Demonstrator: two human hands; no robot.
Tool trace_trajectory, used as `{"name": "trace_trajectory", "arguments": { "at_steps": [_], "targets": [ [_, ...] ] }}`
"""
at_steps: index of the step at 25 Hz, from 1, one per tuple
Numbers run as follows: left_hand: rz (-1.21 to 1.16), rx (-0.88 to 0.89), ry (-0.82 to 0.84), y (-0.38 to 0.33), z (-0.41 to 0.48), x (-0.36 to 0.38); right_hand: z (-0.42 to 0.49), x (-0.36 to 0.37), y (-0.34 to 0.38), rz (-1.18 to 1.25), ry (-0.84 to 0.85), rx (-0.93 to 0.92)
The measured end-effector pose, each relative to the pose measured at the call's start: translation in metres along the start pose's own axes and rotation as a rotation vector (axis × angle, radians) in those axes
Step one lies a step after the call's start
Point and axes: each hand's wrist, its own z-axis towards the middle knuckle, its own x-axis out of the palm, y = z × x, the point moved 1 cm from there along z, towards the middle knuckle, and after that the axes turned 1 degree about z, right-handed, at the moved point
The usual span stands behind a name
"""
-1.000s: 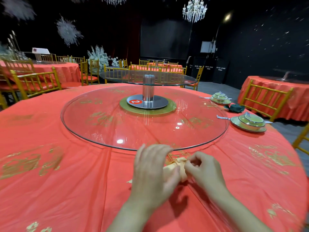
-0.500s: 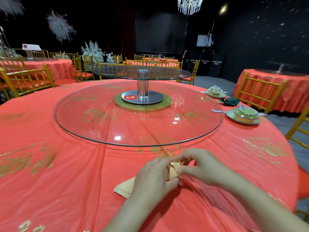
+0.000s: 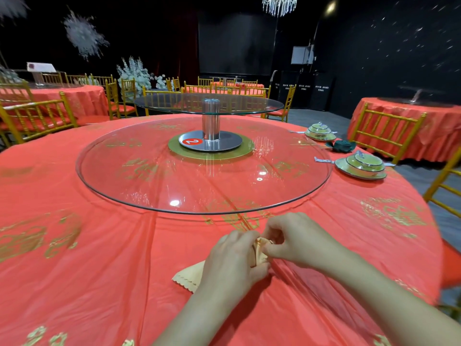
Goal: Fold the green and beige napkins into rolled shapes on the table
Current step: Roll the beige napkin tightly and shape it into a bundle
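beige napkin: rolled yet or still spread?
Partly rolled. Both hands, left and right, pinch a bunched section of the beige napkin; a scalloped corner lies flat, left of the left hand.

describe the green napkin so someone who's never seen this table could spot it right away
Start at the big glass turntable in the middle of the red table, then look past its far right edge. There, two green lidded dish sets sit on the cloth, and the green napkin lies between them. It is the only dark, soft, bunched thing there; the dishes are pale and shiny.
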Motion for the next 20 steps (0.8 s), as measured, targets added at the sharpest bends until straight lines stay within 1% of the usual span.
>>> {"name": "trace_trajectory", "arguments": {
  "at_steps": [4,6,8,9,11,12,14,15,17,18,20],
  "targets": [
    [0.009,0.018,0.005,0.0,-0.001,0.002,0.0,0.0,0.005,-0.098,0.007,0.03],
    [-0.009,0.013,-0.006,-0.001,0.0,0.002,-0.003,0.001,0.01,-0.17,-0.069,0.06],
    [-0.034,-0.011,-0.008,-0.002,0.0,0.002,-0.006,0.01,0.013,-0.379,-0.219,-0.041],
    [-0.04,-0.015,-0.001,-0.003,0.001,0.002,-0.009,0.014,0.012,-0.416,-0.268,-0.093],
    [-0.035,-0.013,0.013,-0.003,0.002,0.001,-0.008,0.022,0.007,-0.432,-0.292,-0.124],
    [-0.027,-0.014,0.021,-0.002,0.001,0.001,-0.01,0.025,0.005,-0.392,-0.298,-0.116],
    [-0.01,-0.01,0.039,-0.002,0.0,0.001,-0.012,0.018,0.007,-0.304,-0.248,-0.062],
    [-0.007,0.0,0.043,-0.003,-0.001,0.001,-0.012,0.012,0.008,-0.321,-0.183,-0.013],
    [0.011,0.042,0.036,-0.005,-0.001,0.003,-0.006,0.006,0.001,-0.33,-0.157,0.035],
    [0.031,0.059,0.029,-0.006,-0.001,0.004,-0.005,0.006,0.002,-0.34,-0.134,0.017],
    [0.049,0.056,0.007,-0.005,0.001,0.006,-0.007,0.01,0.004,-0.461,-0.193,-0.073]
  ]
}}
